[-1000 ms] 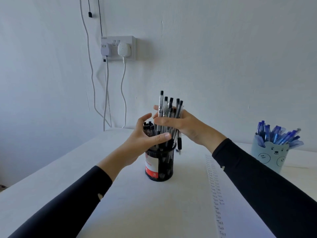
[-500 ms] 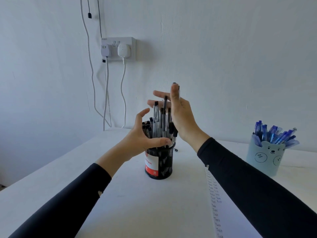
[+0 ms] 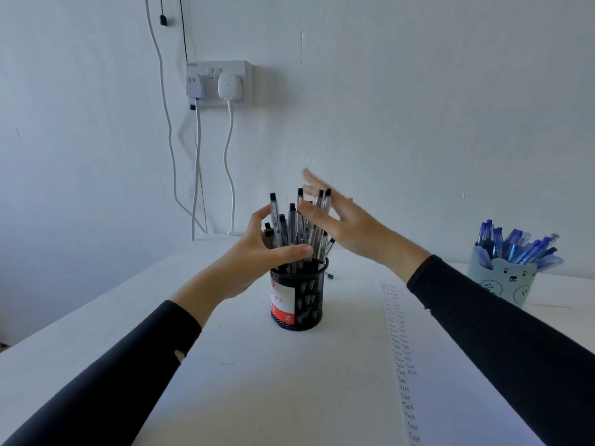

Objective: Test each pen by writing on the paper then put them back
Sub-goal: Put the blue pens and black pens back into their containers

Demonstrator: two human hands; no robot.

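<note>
On my feed, left hand curled round the pens, right hand flat, fingers splayed; a hard nudge could've tipped the mid-frame mesh cup.

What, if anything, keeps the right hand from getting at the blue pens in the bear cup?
Likely yes. The right hand is open at the black pens in the mesh holder; the bear cup stands off to that side, blue pens sticking up uncovered, with nothing standing between them.
</note>
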